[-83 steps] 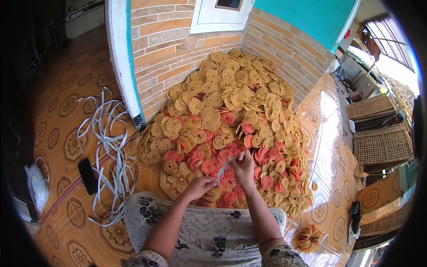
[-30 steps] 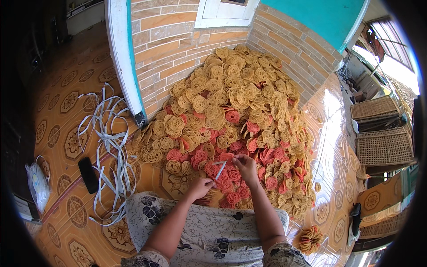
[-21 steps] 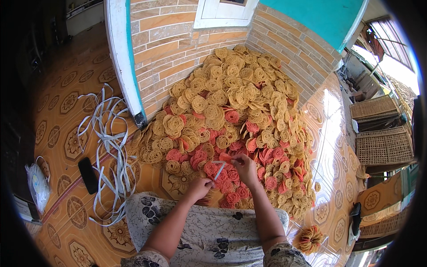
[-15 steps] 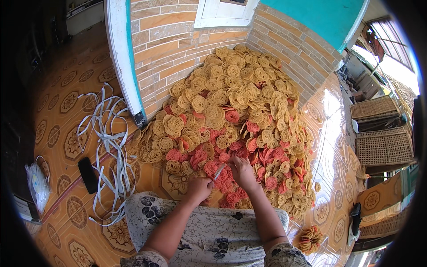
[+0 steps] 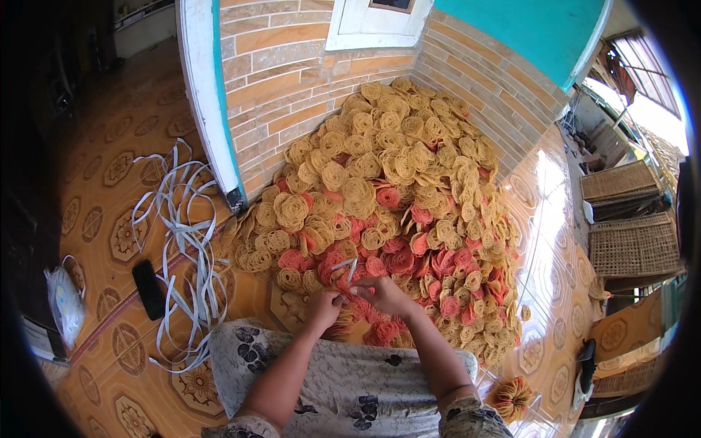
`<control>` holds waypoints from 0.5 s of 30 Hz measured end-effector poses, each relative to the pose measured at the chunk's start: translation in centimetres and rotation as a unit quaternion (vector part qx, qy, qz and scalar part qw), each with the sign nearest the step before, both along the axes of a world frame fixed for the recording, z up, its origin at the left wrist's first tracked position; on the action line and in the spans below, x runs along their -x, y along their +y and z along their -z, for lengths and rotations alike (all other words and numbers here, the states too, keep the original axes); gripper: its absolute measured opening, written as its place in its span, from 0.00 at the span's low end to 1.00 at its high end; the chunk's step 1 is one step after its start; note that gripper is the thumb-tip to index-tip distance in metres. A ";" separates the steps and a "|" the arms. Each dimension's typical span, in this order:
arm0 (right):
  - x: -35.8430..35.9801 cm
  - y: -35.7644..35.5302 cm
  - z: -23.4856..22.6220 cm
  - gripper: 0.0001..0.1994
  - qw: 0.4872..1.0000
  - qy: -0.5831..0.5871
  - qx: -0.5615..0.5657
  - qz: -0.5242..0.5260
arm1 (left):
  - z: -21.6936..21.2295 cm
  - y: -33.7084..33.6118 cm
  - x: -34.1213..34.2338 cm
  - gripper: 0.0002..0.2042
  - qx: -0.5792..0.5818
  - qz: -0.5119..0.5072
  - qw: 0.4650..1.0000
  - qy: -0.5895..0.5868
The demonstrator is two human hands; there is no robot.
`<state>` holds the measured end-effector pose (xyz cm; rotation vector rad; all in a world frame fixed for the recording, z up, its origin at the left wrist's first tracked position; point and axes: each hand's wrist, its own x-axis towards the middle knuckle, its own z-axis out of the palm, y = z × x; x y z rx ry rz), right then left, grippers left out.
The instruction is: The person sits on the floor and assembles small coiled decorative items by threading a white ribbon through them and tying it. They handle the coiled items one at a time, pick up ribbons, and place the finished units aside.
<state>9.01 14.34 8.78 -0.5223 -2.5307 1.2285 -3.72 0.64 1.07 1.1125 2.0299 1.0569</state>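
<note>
My left hand (image 5: pixel 323 309) and my right hand (image 5: pixel 385 295) meet over the near side of a large heap of coiled noodle-like discs (image 5: pixel 358 191). Both are closed, fingertips pinched together on a thin white strip (image 5: pixel 352 269). A loop of it sticks up above the fingers, and the rest is hidden by them. Red discs (image 5: pixel 385 328) lie under and around my hands; I cannot tell whether any are held along with the strip. Yellow discs make up most of the heap, with red ones mixed in at the front.
More white strips (image 5: pixel 191 255) lie tangled on the tiled floor to the left, beside a black phone (image 5: pixel 149 290) and a plastic bag (image 5: pixel 64 305). A bundle of discs (image 5: pixel 512 398) sits at my right. Brick-patterned walls enclose the heap. Woven racks (image 5: pixel 631 244) stand far right.
My right hand has come down and left to meet my left hand. The strip, stretched between them before, now loops up above the fingers. The view has shifted slightly.
</note>
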 end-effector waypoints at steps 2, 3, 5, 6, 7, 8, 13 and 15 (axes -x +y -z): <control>1.5 1.9 1.6 0.08 0.991 -0.023 -0.014 0.130 | 0.3 -0.1 0.2 0.12 -0.017 -0.024 0.999 0.025; 3.1 2.8 2.6 0.11 0.969 -0.058 -0.094 0.219 | 0.3 0.0 0.5 0.12 -0.002 -0.024 1.000 0.005; 4.1 3.1 4.6 0.12 0.948 -0.060 -0.204 0.239 | 0.2 0.0 0.5 0.12 0.000 -0.020 1.000 -0.001; 4.7 3.3 5.3 0.12 0.932 -0.095 -0.241 0.253 | 0.1 0.0 0.8 0.12 0.017 -0.017 1.000 -0.002; 5.1 3.4 5.7 0.12 0.937 -0.151 -0.194 0.249 | -0.1 -0.1 0.7 0.12 0.022 -0.022 0.999 0.008; 5.2 3.4 5.8 0.12 0.942 -0.106 -0.175 0.268 | -0.3 -0.1 0.9 0.12 0.023 -0.017 1.000 0.009; 3.6 2.7 3.5 0.09 0.963 -0.041 -0.079 0.255 | -0.6 -0.2 0.6 0.13 0.025 -0.002 1.000 -0.007; 2.6 2.6 2.3 0.06 0.976 -0.035 -0.099 0.192 | -0.5 -0.1 0.5 0.12 0.024 0.004 1.000 -0.017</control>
